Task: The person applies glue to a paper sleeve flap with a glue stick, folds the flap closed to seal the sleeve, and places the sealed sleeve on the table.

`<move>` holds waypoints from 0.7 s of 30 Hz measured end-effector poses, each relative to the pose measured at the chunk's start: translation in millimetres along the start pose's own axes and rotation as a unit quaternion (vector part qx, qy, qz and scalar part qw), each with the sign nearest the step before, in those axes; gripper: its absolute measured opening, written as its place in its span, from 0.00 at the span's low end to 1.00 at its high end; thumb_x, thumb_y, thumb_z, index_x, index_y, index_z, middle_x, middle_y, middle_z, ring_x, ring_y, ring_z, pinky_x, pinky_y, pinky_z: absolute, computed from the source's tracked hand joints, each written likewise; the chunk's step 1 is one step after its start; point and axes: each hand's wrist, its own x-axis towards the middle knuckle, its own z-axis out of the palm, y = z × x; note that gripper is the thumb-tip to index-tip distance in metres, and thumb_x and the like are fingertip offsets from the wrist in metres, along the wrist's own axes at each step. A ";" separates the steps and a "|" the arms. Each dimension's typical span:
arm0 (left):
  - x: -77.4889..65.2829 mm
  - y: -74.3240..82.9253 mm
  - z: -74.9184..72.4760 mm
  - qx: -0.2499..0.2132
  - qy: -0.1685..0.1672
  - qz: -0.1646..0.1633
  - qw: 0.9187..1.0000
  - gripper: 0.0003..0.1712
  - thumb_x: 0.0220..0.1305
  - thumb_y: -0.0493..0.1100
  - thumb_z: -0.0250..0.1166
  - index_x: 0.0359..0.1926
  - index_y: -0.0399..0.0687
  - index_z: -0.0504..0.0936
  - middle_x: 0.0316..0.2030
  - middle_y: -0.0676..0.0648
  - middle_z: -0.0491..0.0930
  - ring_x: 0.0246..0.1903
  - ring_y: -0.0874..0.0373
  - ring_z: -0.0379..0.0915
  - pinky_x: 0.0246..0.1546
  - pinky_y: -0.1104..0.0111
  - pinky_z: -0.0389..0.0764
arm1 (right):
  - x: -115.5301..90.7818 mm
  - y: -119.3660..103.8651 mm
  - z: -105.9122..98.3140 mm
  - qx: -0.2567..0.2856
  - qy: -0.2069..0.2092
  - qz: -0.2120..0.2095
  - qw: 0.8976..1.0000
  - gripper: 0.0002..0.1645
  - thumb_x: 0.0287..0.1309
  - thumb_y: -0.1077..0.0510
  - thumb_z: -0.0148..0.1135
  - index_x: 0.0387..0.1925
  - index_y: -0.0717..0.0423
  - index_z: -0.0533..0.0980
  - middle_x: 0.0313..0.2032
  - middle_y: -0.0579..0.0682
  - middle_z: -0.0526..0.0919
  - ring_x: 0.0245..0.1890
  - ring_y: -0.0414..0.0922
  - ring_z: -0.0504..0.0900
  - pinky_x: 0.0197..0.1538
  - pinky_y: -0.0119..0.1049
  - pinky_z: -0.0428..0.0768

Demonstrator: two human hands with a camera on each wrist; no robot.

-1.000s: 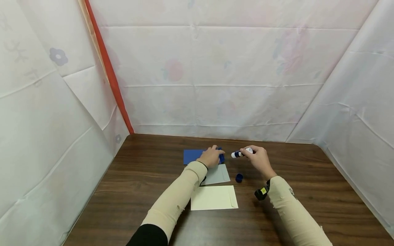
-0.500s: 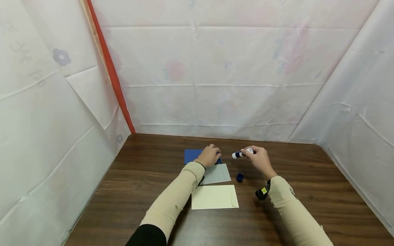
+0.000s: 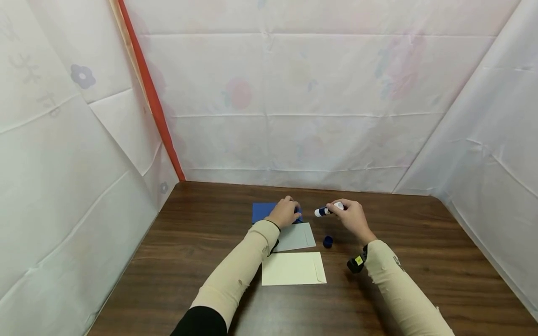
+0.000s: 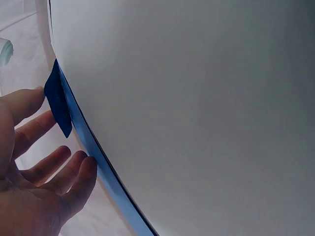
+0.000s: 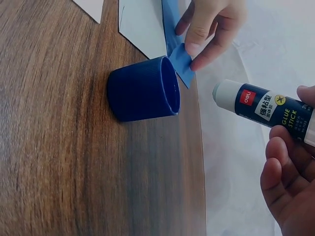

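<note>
At the far side of the table lies a blue envelope (image 3: 261, 212), partly covered by my left hand (image 3: 283, 213). That hand's thumb and index finger pinch the envelope's flap (image 4: 58, 105), which stands raised at its right end; the other fingers rest along the blue edge. My right hand (image 3: 354, 220) grips a glue stick (image 5: 266, 105) by its lower part, uncapped and tilted, its white end pointing left toward the flap but apart from it. The dark blue glue cap (image 5: 138, 91) sits on the table, nearer me than the glue stick.
Nearer me than the blue envelope is a pale grey envelope (image 3: 296, 237), and closer still a cream envelope (image 3: 293, 269), both with flaps at the right. White patterned sheeting (image 3: 269, 107) encloses the wooden table (image 3: 180, 242) at the back and sides.
My left hand has shifted slightly left, and the flap, earlier showing plainly right of the fingers, is now mostly behind them. The right hand and glue stick have barely moved.
</note>
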 end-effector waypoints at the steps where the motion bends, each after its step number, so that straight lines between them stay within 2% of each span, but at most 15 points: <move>1: 0.0 -0.3 0.5 0.002 -0.001 -0.001 1.000 0.18 0.70 0.47 0.60 0.56 0.46 0.81 0.60 0.40 0.73 0.58 0.47 0.72 0.58 0.59 0.76 | -0.3 0.0 0.4 0.002 0.001 0.001 1.000 0.22 0.61 0.44 0.64 0.41 0.60 0.83 0.35 0.66 0.84 0.30 0.55 0.81 0.29 0.33 0.78; 7: 1.6 -2.2 5.2 0.026 -0.005 -0.009 1.000 0.17 0.67 0.47 0.63 0.53 0.45 0.83 0.60 0.41 0.73 0.59 0.48 0.71 0.60 0.60 0.74 | -3.1 1.3 1.6 0.010 0.000 0.007 1.000 0.23 0.61 0.43 0.64 0.42 0.60 0.83 0.36 0.68 0.83 0.33 0.62 0.81 0.29 0.33 0.78; 10: 2.8 -2.1 7.0 0.056 -0.008 -0.005 0.998 0.16 0.66 0.46 0.65 0.50 0.43 0.85 0.59 0.42 0.76 0.60 0.49 0.71 0.62 0.61 0.72 | -4.1 1.5 1.8 0.013 -0.002 0.009 1.000 0.23 0.61 0.44 0.64 0.42 0.61 0.83 0.37 0.69 0.83 0.32 0.59 0.81 0.29 0.33 0.78; 12: 4.1 -2.1 8.3 0.076 -0.003 0.003 0.997 0.13 0.64 0.45 0.67 0.45 0.43 0.87 0.55 0.43 0.79 0.57 0.51 0.73 0.60 0.63 0.72 | -4.1 1.6 1.9 0.014 0.000 0.012 1.000 0.23 0.61 0.44 0.64 0.42 0.61 0.83 0.37 0.69 0.83 0.30 0.56 0.80 0.29 0.33 0.78; 15: 7.3 -2.9 10.0 0.076 0.002 0.004 0.997 0.09 0.63 0.43 0.67 0.30 0.43 0.88 0.35 0.44 0.85 0.39 0.54 0.78 0.43 0.67 0.76 | -3.6 1.6 2.1 0.012 0.001 0.014 1.000 0.22 0.62 0.45 0.64 0.41 0.61 0.83 0.37 0.68 0.83 0.27 0.48 0.79 0.28 0.33 0.78; 18: 9.8 -3.2 10.9 0.058 -0.002 -0.006 0.998 0.19 0.63 0.42 0.68 0.15 0.46 0.79 0.14 0.49 0.73 0.19 0.58 0.67 0.24 0.71 0.67 | -3.6 2.2 2.2 0.008 0.002 0.014 1.000 0.22 0.62 0.45 0.64 0.42 0.61 0.83 0.37 0.68 0.83 0.26 0.45 0.78 0.28 0.33 0.78; 19: 10.3 -3.2 10.6 0.052 -0.006 -0.011 0.999 0.21 0.63 0.42 0.67 0.13 0.47 0.76 0.10 0.49 0.69 0.16 0.59 0.62 0.21 0.71 0.62 | -3.5 2.4 2.5 0.008 0.002 0.014 1.000 0.22 0.62 0.45 0.64 0.42 0.61 0.83 0.37 0.68 0.83 0.26 0.46 0.78 0.28 0.33 0.78; 21: 10.0 -1.7 8.8 0.054 -0.013 -0.018 0.998 0.18 0.63 0.43 0.68 0.16 0.47 0.78 0.12 0.51 0.71 0.16 0.60 0.63 0.19 0.73 0.64 | -3.4 2.8 2.8 0.010 0.002 0.015 1.000 0.22 0.62 0.45 0.64 0.42 0.61 0.83 0.37 0.68 0.83 0.27 0.49 0.79 0.29 0.33 0.78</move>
